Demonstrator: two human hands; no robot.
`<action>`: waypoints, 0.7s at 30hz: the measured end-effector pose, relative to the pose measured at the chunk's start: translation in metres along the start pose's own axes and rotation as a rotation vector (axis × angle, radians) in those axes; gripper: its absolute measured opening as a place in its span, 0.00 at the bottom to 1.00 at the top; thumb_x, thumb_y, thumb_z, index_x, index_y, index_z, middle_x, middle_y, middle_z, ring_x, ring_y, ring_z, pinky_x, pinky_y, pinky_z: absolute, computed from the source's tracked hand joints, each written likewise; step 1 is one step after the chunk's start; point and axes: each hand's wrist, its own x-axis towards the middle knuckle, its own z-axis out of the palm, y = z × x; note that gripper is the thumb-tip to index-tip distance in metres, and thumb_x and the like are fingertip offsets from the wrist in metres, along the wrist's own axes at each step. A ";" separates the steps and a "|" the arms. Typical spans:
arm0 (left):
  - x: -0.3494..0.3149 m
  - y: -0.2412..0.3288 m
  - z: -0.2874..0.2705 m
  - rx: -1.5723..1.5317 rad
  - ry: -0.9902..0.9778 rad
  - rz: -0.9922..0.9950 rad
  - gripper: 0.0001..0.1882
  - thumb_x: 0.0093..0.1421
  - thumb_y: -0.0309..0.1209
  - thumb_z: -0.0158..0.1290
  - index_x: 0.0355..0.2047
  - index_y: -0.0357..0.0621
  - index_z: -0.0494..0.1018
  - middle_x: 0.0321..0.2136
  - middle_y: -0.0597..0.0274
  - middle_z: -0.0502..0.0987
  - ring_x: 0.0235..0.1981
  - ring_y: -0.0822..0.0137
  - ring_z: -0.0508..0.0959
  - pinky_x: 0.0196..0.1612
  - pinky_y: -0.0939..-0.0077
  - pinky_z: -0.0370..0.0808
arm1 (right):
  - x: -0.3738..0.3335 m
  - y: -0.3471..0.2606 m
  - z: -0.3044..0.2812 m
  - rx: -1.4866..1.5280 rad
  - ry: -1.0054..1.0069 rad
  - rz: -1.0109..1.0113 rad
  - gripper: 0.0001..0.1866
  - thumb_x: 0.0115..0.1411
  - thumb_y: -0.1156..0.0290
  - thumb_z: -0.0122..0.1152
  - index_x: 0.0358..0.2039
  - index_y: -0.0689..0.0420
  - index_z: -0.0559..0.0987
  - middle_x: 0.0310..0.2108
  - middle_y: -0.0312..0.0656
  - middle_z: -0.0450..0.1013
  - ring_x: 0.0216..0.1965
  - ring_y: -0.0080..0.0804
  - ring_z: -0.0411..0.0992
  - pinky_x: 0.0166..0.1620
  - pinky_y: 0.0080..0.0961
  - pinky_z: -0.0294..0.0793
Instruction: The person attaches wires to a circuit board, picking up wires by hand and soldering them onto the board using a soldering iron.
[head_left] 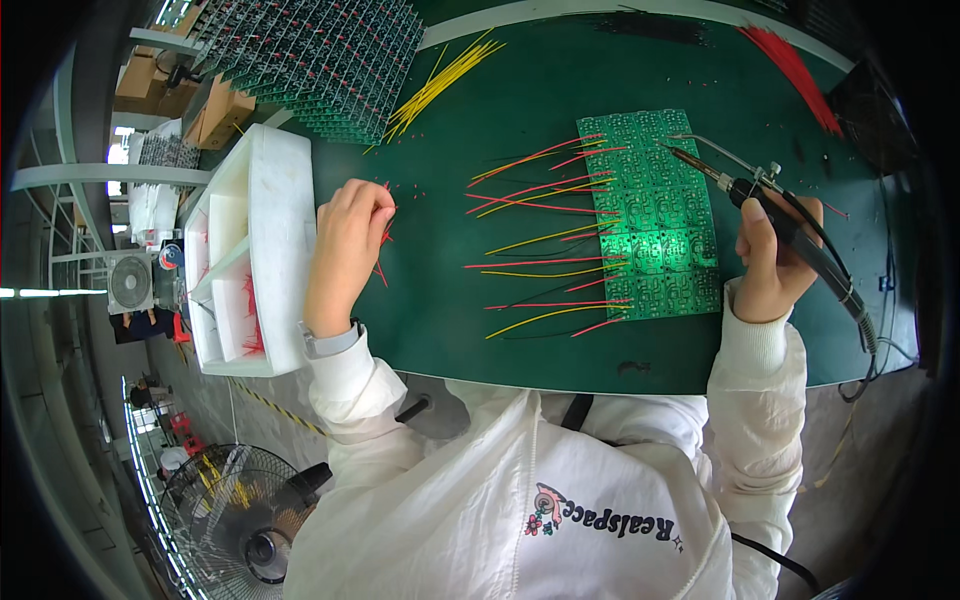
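1. Right hand (770,262) wrapped around the black handle of a soldering iron (752,190), fingers curled tight on the grip, tip hovering over the upper right part of the green circuit board panel (655,215). Risk: hot tip drifting onto a neighbouring pad or bridging joints, given the close rows of boards.
2. Left hand (345,250) resting on the green mat (500,90), well apart from the panel, fingertips bunched together and pinching a few short red wires (384,240). Hard to tell how many strands. Risk: thin pieces slipping out and scattering on the mat.
3. Red, yellow and black leads (545,235) already fanned out from the left edge of the panel. Risk: a sleeve or wrist snagging them, straining fresh joints.
4. Iron's cable (860,310) trailing over the table's right edge. Risk: a tug on it jerking the tip off target, or toward the holding fingers.
5. White foam tray (275,215) just left of the left hand, red pieces inside. Risk: an elbow nudge shifting it off the edge.
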 end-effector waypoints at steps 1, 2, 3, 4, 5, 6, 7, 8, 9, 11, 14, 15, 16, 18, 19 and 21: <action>0.002 0.007 -0.004 -0.003 0.002 0.003 0.04 0.53 0.22 0.53 0.30 0.38 0.70 0.27 0.60 0.72 0.28 0.61 0.71 0.33 0.71 0.68 | -0.001 -0.002 -0.001 0.003 0.003 0.021 0.12 0.50 0.76 0.64 0.32 0.64 0.71 0.25 0.36 0.69 0.22 0.15 0.63 0.26 0.12 0.62; 0.004 0.019 -0.005 -0.049 0.047 -0.017 0.04 0.54 0.23 0.52 0.31 0.40 0.70 0.27 0.60 0.72 0.29 0.61 0.71 0.34 0.71 0.68 | -0.004 -0.002 -0.001 -0.002 0.008 0.044 0.12 0.50 0.76 0.64 0.32 0.65 0.71 0.25 0.36 0.69 0.23 0.16 0.63 0.27 0.12 0.63; 0.008 0.032 -0.006 -0.097 0.091 -0.038 0.03 0.55 0.23 0.51 0.31 0.41 0.69 0.27 0.60 0.72 0.30 0.61 0.71 0.35 0.71 0.67 | -0.006 0.001 -0.002 -0.014 0.014 0.043 0.12 0.50 0.76 0.64 0.32 0.65 0.71 0.25 0.36 0.69 0.23 0.16 0.63 0.27 0.12 0.63; 0.012 0.049 -0.009 -0.155 0.122 -0.003 0.03 0.55 0.23 0.52 0.31 0.41 0.70 0.27 0.60 0.72 0.30 0.61 0.72 0.36 0.72 0.67 | -0.009 0.002 -0.002 -0.012 -0.003 0.027 0.12 0.50 0.76 0.64 0.32 0.65 0.70 0.26 0.36 0.69 0.24 0.17 0.64 0.29 0.13 0.64; 0.016 0.068 -0.011 -0.211 0.154 0.028 0.03 0.55 0.23 0.52 0.31 0.41 0.70 0.27 0.61 0.72 0.30 0.62 0.72 0.36 0.72 0.67 | -0.011 0.001 -0.003 -0.008 -0.023 0.011 0.13 0.50 0.76 0.65 0.32 0.65 0.70 0.27 0.36 0.68 0.25 0.18 0.64 0.31 0.14 0.64; 0.023 0.087 -0.012 -0.237 0.178 0.083 0.04 0.54 0.22 0.53 0.30 0.42 0.71 0.27 0.62 0.73 0.30 0.63 0.73 0.36 0.73 0.67 | -0.012 -0.001 -0.003 -0.009 -0.055 0.035 0.12 0.50 0.76 0.64 0.31 0.65 0.70 0.27 0.36 0.68 0.27 0.18 0.64 0.33 0.15 0.64; 0.031 0.102 -0.004 -0.261 0.225 0.176 0.05 0.52 0.23 0.55 0.29 0.42 0.71 0.26 0.63 0.74 0.29 0.63 0.73 0.36 0.73 0.68 | -0.014 0.000 -0.003 -0.022 -0.054 0.038 0.12 0.50 0.76 0.64 0.31 0.65 0.70 0.27 0.36 0.68 0.27 0.18 0.64 0.33 0.15 0.64; 0.040 0.117 0.001 -0.291 0.239 0.233 0.05 0.51 0.23 0.56 0.29 0.42 0.71 0.26 0.63 0.74 0.28 0.64 0.73 0.35 0.72 0.67 | -0.014 -0.001 -0.003 -0.038 -0.075 0.020 0.12 0.50 0.76 0.64 0.31 0.65 0.69 0.27 0.36 0.68 0.27 0.18 0.64 0.33 0.15 0.65; 0.047 0.130 0.007 -0.328 0.215 0.253 0.05 0.50 0.24 0.57 0.28 0.42 0.71 0.26 0.64 0.75 0.27 0.64 0.73 0.35 0.72 0.67 | -0.013 -0.002 -0.003 -0.054 -0.095 0.003 0.12 0.50 0.76 0.64 0.31 0.65 0.69 0.26 0.36 0.67 0.28 0.18 0.65 0.33 0.15 0.65; 0.058 0.145 0.025 -0.354 0.229 0.304 0.05 0.50 0.24 0.57 0.28 0.42 0.72 0.25 0.64 0.74 0.27 0.65 0.73 0.35 0.72 0.66 | -0.013 -0.002 -0.004 -0.036 -0.091 0.025 0.12 0.50 0.76 0.64 0.31 0.64 0.69 0.26 0.35 0.67 0.28 0.18 0.65 0.33 0.16 0.66; 0.065 0.153 0.044 -0.286 0.216 0.299 0.05 0.49 0.24 0.57 0.27 0.43 0.72 0.23 0.66 0.73 0.26 0.66 0.73 0.35 0.72 0.64 | -0.015 -0.004 -0.004 -0.016 -0.077 0.065 0.13 0.50 0.76 0.64 0.31 0.65 0.69 0.26 0.36 0.67 0.27 0.19 0.65 0.32 0.16 0.66; 0.065 0.153 0.047 -0.289 0.210 0.301 0.05 0.49 0.24 0.57 0.27 0.43 0.72 0.23 0.66 0.73 0.26 0.66 0.73 0.35 0.72 0.64 | -0.016 -0.005 -0.003 -0.032 -0.074 0.058 0.13 0.49 0.76 0.64 0.31 0.65 0.69 0.26 0.36 0.67 0.27 0.19 0.66 0.32 0.17 0.66; 0.065 0.153 0.051 -0.311 0.217 0.287 0.05 0.48 0.23 0.57 0.26 0.43 0.72 0.23 0.66 0.72 0.26 0.66 0.73 0.35 0.72 0.64 | -0.016 -0.005 -0.003 -0.050 -0.072 0.051 0.13 0.49 0.76 0.64 0.31 0.65 0.69 0.26 0.36 0.68 0.27 0.19 0.66 0.32 0.17 0.67; 0.065 0.154 0.056 -0.336 0.218 0.274 0.05 0.48 0.23 0.58 0.25 0.43 0.73 0.22 0.67 0.72 0.26 0.67 0.73 0.35 0.72 0.64 | -0.017 -0.005 -0.006 -0.060 -0.078 0.060 0.14 0.49 0.75 0.65 0.31 0.65 0.69 0.26 0.37 0.68 0.27 0.19 0.66 0.32 0.17 0.67; 0.065 0.154 0.058 -0.329 0.228 0.267 0.05 0.48 0.23 0.58 0.25 0.44 0.73 0.22 0.68 0.72 0.25 0.68 0.73 0.35 0.72 0.63 | -0.017 -0.005 -0.006 -0.067 -0.087 0.065 0.14 0.48 0.75 0.65 0.31 0.66 0.69 0.26 0.37 0.69 0.28 0.20 0.67 0.32 0.17 0.67; 0.065 0.155 0.060 -0.324 0.234 0.260 0.05 0.47 0.23 0.58 0.24 0.44 0.73 0.22 0.69 0.72 0.25 0.68 0.73 0.35 0.73 0.63 | -0.017 -0.007 -0.005 -0.051 -0.077 0.072 0.14 0.48 0.75 0.65 0.30 0.66 0.69 0.26 0.38 0.69 0.28 0.20 0.67 0.32 0.17 0.67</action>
